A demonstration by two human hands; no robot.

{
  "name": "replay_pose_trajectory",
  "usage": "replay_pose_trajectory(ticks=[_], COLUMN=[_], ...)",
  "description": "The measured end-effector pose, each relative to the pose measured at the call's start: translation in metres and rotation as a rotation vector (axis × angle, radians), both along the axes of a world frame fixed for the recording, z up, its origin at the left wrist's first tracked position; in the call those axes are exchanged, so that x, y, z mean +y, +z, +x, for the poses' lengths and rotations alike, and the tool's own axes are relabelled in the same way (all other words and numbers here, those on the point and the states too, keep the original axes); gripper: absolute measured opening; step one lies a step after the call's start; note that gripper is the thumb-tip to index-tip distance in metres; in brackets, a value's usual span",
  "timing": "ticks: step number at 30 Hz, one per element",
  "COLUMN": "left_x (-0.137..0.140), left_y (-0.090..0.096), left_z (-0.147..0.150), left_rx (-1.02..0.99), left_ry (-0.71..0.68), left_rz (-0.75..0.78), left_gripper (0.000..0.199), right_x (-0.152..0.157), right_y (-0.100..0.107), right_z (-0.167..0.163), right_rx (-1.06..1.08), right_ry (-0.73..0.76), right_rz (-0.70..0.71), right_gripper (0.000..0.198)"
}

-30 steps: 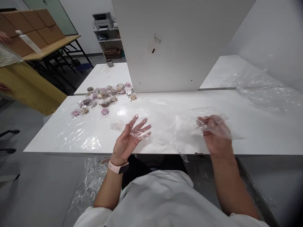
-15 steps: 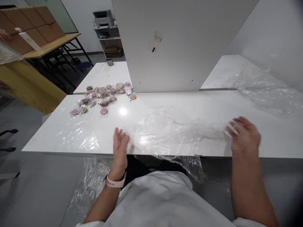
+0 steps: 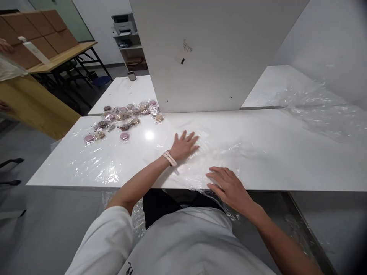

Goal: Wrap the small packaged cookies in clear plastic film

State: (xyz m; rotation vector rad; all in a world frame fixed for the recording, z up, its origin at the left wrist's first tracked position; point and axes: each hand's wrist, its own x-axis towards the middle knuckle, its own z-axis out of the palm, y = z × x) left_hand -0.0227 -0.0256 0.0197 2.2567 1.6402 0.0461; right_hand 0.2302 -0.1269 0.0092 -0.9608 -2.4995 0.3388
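Observation:
A sheet of clear plastic film (image 3: 223, 152) lies spread on the white table (image 3: 301, 152), with part of it hanging over the front edge. My left hand (image 3: 185, 146) rests flat on the film, fingers spread, a pale pink band around the wrist. Nearer the front edge, my right hand (image 3: 226, 187) is open with its fingers apart, over or touching the film; I cannot tell which. Neither hand holds anything. To the left, several small round items in clear wrappers (image 3: 124, 114), pink, brown and tan, are scattered on the table.
A tall white panel (image 3: 212, 57) rises at the table's back. More crumpled clear film (image 3: 323, 110) lies at the right. At the far left, a person in a yellow garment (image 3: 31, 103) stands by a wooden table with cardboard boxes (image 3: 37, 30). A grey cup (image 3: 132, 76) stands behind.
My left hand has moved forward and right onto the film. My right hand has come left and nearer, letting go of the film's right end. The film now lies flatter.

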Motion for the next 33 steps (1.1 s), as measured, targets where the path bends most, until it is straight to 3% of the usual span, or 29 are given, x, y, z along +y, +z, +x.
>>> replay_pose_trajectory(ticks=[5,7,10,12,15,18,22,26,29,33], left_x=[0.007,0.003,-0.002,-0.005,-0.004,-0.001,0.001,0.001,0.002,0.000], left_y=[-0.004,-0.002,0.005,0.013,0.026,0.031,0.017,-0.004,-0.011,-0.011], left_z=[-0.057,-0.064,-0.055,-0.046,-0.048,-0.080,-0.153,-0.208,-0.219,-0.208], left_rx=[0.081,0.086,0.052,0.014,-0.055,-0.051,0.070,0.103,0.079,0.117], left_ry=[0.355,0.383,0.373,0.350,0.377,0.600,0.966,1.044,1.029,1.047], left_rz=[0.027,0.007,-0.018,-0.004,0.062,0.181,0.347,0.349,0.363,0.445], left_gripper=[0.071,0.073,0.075,0.074,0.071,0.068,0.076,0.082,0.078,0.073], right_x=[-0.005,0.000,0.021,0.042,0.084,0.130,0.168,0.169,0.164,0.164], right_y=[0.007,0.018,0.028,0.023,0.003,-0.018,-0.029,-0.037,-0.041,-0.042], right_z=[0.060,0.069,0.056,0.039,0.030,0.049,0.072,0.060,0.051,0.052], right_rx=[-0.050,-0.058,0.003,-0.009,-0.194,-0.284,-0.218,-0.077,-0.042,-0.013], right_ry=[-0.133,-0.222,-0.322,-0.254,-0.070,-0.068,-0.228,-0.413,-0.423,-0.413], right_rz=[-0.110,-0.141,-0.041,0.009,-0.050,-0.058,0.026,0.073,0.091,0.090], right_gripper=[0.024,0.029,0.031,0.039,0.049,0.048,0.043,0.042,0.041,0.041])
